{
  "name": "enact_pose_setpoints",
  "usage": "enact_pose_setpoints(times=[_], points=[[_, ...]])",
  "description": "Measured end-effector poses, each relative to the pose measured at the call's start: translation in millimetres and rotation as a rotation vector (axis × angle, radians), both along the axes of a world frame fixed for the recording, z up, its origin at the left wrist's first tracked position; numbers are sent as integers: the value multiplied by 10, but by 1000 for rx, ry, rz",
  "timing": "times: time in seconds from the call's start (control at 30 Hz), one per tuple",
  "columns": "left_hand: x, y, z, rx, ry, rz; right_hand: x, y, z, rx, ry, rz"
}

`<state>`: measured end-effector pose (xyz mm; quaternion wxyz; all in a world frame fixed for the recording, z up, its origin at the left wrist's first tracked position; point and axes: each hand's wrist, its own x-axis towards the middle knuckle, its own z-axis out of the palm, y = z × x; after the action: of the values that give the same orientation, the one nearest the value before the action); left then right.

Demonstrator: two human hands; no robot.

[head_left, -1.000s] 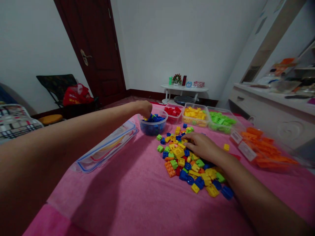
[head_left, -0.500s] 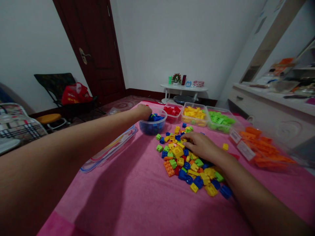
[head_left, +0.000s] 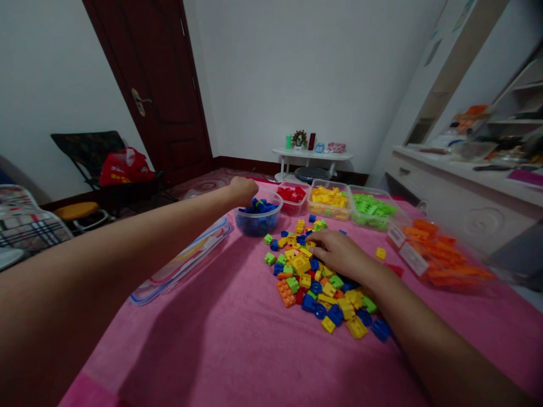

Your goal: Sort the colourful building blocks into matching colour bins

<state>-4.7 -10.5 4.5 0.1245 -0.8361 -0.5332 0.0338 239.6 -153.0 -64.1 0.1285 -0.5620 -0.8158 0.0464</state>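
The left hand [head_left: 245,190] curls above the left rim of the round tub [head_left: 257,226]; whether its fingers grip anything is hidden. High fingers should clear that rim. The right fingers bend onto the mixed brick pile [head_left: 300,263], their grip unclear; light pressure seems best. Lids [head_left: 186,263] edge the left forearm; bare tabletop [head_left: 237,333] lies nearer than both hands' fingers.

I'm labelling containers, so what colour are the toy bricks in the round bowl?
The toy bricks are mostly blue, as the head view shows.
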Motion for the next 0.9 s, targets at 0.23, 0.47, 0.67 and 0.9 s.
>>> enact_pose_setpoints(times=[0.23, 0.47, 0.67, 0.9], points=[[342, -521, 485, 31, -511, -201, -3, 16, -18, 15, 3, -5], [983, -1053, -62, -535, -1167, -430, 17, -42, -1, -8, 67, -22], [1088, -1097, -546, -770, -1549, -357, 67, -21, 28, -34, 155, -34], [991, -1142, -702, -832, -1722, -369, 89, 78, 15, -43, 562, -73]])
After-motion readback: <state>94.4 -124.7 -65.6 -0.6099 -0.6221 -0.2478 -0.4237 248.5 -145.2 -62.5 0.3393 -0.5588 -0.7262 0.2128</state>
